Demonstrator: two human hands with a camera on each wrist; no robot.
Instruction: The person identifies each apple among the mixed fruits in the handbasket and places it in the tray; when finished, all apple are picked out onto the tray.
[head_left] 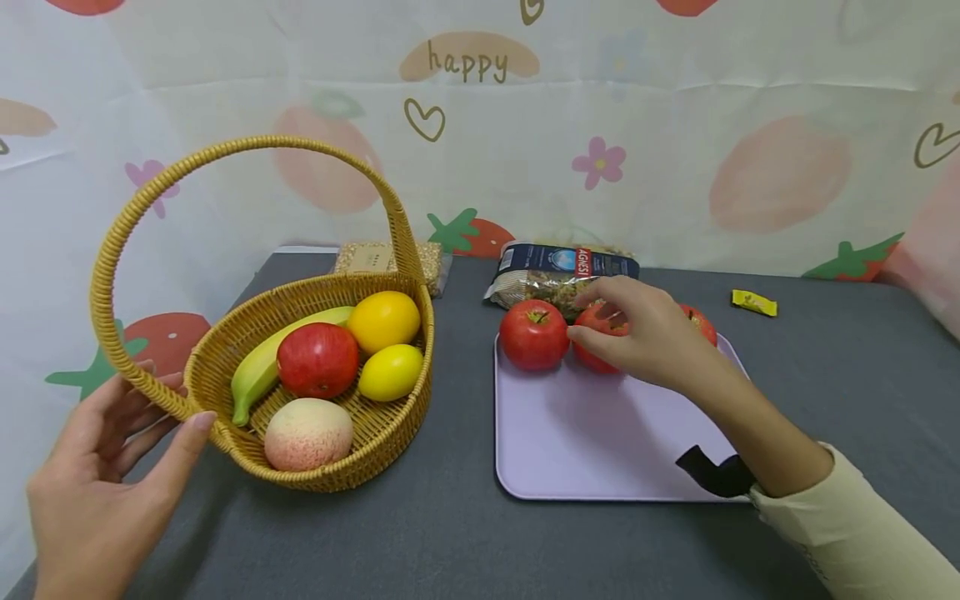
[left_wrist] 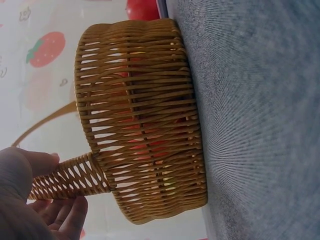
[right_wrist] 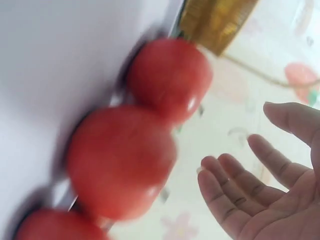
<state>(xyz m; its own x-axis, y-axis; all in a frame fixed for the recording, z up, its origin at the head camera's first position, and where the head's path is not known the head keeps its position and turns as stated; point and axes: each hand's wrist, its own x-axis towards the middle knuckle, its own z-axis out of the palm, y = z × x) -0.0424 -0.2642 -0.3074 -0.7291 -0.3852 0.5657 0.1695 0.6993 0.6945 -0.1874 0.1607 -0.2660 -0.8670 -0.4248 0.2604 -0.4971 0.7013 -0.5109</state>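
In the wicker basket (head_left: 408,429), a banana (head_left: 258,371), a red apple (head_left: 318,360), an orange (head_left: 384,322), a lemon (head_left: 392,373) and a peach (head_left: 308,435) are contained; its handle (head_left: 285,142) is gripped by the left hand (head_left: 105,471). Three tray apples (right_wrist: 122,162) are lined up along the lilac tray's (head_left: 600,454) far edge. By the middle one the right hand (head_left: 648,329) is poised, thumb and fingers wide, nothing held; the gap is hard to judge, the wrist view being blurred.

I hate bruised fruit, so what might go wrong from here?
The red fruits sit close together along the far edge of the tray, so the right grip, poised beside them, might knock one and send it rolling off. The left grip holds the basket low, at one end of its handle; a hard pull there could tip it and spill the loose peach near the rim.
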